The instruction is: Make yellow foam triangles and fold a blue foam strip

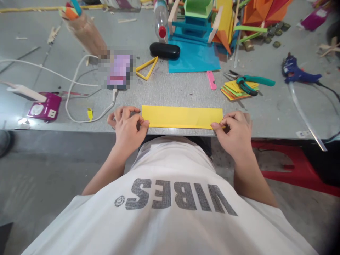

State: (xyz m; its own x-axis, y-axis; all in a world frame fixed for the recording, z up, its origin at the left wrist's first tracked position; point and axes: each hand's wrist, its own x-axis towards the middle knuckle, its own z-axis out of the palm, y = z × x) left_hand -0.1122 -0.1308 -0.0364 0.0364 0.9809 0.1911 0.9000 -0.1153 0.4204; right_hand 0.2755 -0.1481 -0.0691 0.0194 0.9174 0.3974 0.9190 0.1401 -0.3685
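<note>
A long strip of yellow paper (183,117) lies near the table's front edge, with what looks like a narrow fold along its near side. My left hand (130,125) pinches the strip's near left corner between thumb and forefinger. At the opposite end, my right hand (233,131) pinches the near right corner the same way. Beyond the strip lie a yellow paper triangle (147,69), a pink folding cutter (211,80) and pliers with teal handles (249,82), which rest on a stack of coloured paper pieces (231,90).
A blurred phone (119,71) with a white cable lies to the left, near a purple plug adapter (45,106). A blue glue gun (299,72) is at the right. Farther back are a black case (164,50), a bottle (160,21), a blue sheet (193,60) and a cup (85,32).
</note>
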